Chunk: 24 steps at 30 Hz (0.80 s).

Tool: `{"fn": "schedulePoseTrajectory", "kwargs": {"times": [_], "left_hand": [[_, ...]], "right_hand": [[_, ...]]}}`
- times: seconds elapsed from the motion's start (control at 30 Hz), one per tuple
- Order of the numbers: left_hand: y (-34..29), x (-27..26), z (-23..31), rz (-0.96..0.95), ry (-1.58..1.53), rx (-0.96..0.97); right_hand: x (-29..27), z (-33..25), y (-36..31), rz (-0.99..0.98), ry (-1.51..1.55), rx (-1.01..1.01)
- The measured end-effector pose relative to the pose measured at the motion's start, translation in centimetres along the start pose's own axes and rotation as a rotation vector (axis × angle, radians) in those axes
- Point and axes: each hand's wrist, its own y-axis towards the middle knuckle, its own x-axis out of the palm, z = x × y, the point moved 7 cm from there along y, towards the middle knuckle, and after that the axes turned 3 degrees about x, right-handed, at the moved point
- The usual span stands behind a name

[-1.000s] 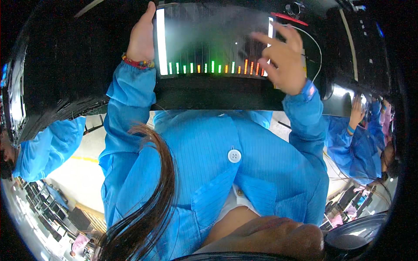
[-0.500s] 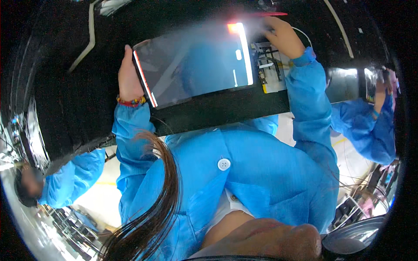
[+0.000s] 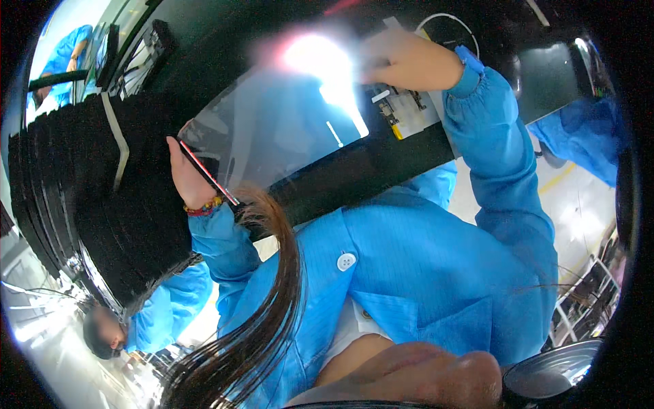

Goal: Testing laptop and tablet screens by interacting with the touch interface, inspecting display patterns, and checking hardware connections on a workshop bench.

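A flat, glossy screen panel [image 3: 266,140] lies tilted in front of me, its surface dark and reflective. My left hand [image 3: 191,178] grips its left edge, which has a thin red and white line. An intense white glare with a pink fringe [image 3: 317,58] covers the panel's upper right corner. Close beside that glare is my right hand [image 3: 419,61], its fingertips blurred and partly lost in the light; whether they hold anything is hidden. Below the right hand sits a pale plate with small dark electronic parts and a yellow bit [image 3: 414,114].
Black layered material [image 3: 61,163] fills the left side, with a pale strip [image 3: 116,143] on it. A white cable [image 3: 463,22] curves behind my right hand. Co-workers in blue are at lower left [image 3: 170,307], at right [image 3: 579,140] and at far upper left [image 3: 68,51].
The view has swung, so the panel appears more slanted and farther left. My right hand also appears farther left, and the glare at the panel's corner has grown much brighter.
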Motion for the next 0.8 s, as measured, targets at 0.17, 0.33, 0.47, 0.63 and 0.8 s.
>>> {"fn": "schedulePoseTrajectory", "kwargs": {"times": [0.17,0.33,0.47,0.63,0.8], "left_hand": [[0.2,0.2,0.1,-0.144,-0.042,-0.024],[0.6,-0.5,-0.2,-0.313,-0.159,-0.147],[-0.1,0.3,0.2,0.069,0.078,0.064],[-0.9,1.2,0.4,0.099,0.094,0.064],[0.4,0.1,-0.3,-0.222,-0.087,-0.035]], "right_hand": [[0.2,0.2,0.1,0.002,0.043,-0.033],[0.3,0.0,0.3,0.012,0.05,-0.095],[0.6,-0.1,0.8,-0.013,0.081,-0.115],[0.4,-1.3,0.3,-0.008,0.021,-0.225],[0.8,-0.5,0.3,-0.035,0.048,-0.035]]}}
